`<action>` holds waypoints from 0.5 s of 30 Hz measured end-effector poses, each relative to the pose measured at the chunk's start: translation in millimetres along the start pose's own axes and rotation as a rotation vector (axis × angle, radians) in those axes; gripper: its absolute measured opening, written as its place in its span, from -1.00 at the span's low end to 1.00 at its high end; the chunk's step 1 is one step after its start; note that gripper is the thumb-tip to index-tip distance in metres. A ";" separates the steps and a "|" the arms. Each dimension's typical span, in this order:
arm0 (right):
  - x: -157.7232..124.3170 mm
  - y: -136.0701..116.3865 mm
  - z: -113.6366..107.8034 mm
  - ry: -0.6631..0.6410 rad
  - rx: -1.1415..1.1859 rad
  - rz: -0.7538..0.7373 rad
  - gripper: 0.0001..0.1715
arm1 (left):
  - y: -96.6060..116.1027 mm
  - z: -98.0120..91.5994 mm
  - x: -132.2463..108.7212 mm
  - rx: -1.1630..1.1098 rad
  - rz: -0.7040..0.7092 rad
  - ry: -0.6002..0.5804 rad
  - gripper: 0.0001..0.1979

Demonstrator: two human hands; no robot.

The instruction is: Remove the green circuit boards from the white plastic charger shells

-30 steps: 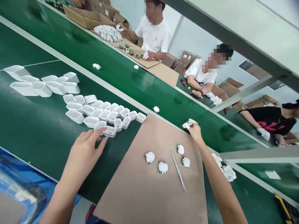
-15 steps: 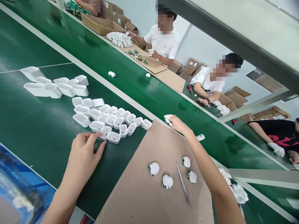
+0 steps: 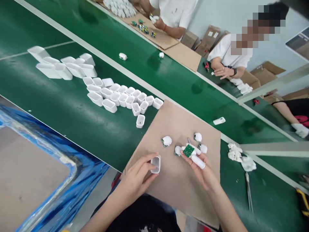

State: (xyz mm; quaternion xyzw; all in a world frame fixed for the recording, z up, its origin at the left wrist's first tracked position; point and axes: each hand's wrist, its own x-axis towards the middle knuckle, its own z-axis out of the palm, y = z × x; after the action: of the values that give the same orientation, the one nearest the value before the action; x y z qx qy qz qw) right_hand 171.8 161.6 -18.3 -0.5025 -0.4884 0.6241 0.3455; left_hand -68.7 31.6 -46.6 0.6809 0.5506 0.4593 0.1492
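Note:
Over the cardboard, my left hand (image 3: 138,172) is closed around a small white plastic housing (image 3: 156,163), its open mouth facing up toward me. My right hand (image 3: 202,170), white cots on some of its fingers, pinches a small green circuit board (image 3: 188,150) with the green side showing. Just behind that hand lie several boards topped with white material, including a board at the left (image 3: 166,141) and one at the back (image 3: 198,137). The tip of the tweezers (image 3: 189,140) pokes out beside the fingers; the rest is hidden.
Many white housings (image 3: 116,96) stand in rows on the green bench at left; one housing (image 3: 140,121) sits apart by the cardboard sheet (image 3: 154,129). A green conveyor (image 3: 178,80) carries a few white pieces. Co-workers sit beyond it. A metal tool (image 3: 248,191) lies at right.
My left hand has lifted a housing from the group and carried it right, over the cardboard. The right hand has come back from the conveyor's edge and now shows a circuit board. The view has shifted.

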 end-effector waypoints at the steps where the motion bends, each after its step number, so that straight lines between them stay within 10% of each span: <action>1: -19.5 7.9 0.9 0.019 0.031 0.036 -0.46 | 4.9 7.1 -4.8 -0.032 -0.002 -0.047 -0.82; 9: -97.6 55.9 0.1 0.089 0.164 -0.029 -0.49 | 14.4 18.3 -2.1 -0.062 -0.109 -0.299 -0.45; 15: -111.0 61.5 14.5 0.061 0.095 -0.199 -0.50 | 36.2 19.6 0.9 -0.242 -0.124 -0.119 -0.65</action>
State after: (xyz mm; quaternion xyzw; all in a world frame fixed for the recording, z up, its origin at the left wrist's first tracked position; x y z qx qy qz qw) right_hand 189.9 38.0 -44.8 -0.4532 -0.4952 0.5937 0.4437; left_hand -31.1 25.7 -31.0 0.6486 0.5224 0.4710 0.2908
